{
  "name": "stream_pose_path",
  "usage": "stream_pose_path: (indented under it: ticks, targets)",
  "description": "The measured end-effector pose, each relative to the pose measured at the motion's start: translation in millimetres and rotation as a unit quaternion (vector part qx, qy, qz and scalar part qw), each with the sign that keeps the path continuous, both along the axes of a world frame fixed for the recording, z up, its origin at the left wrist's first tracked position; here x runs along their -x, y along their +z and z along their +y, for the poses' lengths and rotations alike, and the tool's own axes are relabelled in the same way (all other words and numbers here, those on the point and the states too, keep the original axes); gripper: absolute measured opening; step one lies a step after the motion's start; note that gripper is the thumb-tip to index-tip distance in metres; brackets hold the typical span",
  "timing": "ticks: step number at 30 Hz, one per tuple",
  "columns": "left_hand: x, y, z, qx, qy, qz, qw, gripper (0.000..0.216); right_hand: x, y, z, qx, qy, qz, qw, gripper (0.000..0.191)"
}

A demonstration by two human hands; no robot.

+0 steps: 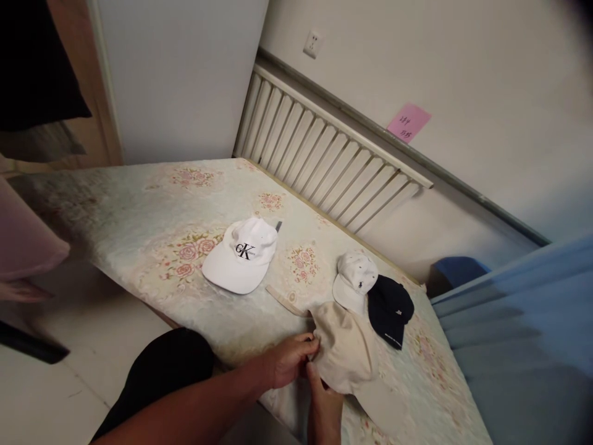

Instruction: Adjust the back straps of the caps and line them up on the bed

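A beige baseball cap [346, 346] is in both my hands near the front edge of the bed, its brim pointing to the lower right and its loose back strap sticking out to the upper left. My left hand [294, 358] pinches the cap's rear edge with thumb and fingers. Just below, my right hand [323, 392] grips the same edge, its fingers partly hidden by the cap. To the left lies a white cap [245, 256] with black lettering. Beyond the beige cap, a smaller-looking white cap [356, 278] rests against a dark navy cap [390, 309].
The caps lie on a flowered bed cover [194, 191]. A radiator [319, 151] runs along the wall behind, under a pink note [409, 122]. At right hangs a blue curtain [523, 327]. Another person's hand [25, 290] and pink sleeve [30, 238] show at left.
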State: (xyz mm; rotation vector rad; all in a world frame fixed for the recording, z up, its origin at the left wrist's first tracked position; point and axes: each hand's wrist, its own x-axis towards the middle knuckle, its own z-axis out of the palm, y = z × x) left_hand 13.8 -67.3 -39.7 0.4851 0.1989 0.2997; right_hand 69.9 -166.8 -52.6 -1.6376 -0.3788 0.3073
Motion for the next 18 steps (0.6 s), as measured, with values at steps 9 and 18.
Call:
stream_pose_path:
  ticks: [9, 18]
  targets:
    - [13, 1.7, 8, -0.111, -0.074, -0.014, 0.991, 0.026, 1, 23.9, 2, -0.004, -0.034, 0.064, 0.997, 0.058]
    - [3, -8.2, 14, -0.057, -0.041, 0.141, 0.987, 0.037, -3, 63.2, -6, -0.020, -0.116, 0.027, 0.993, 0.064]
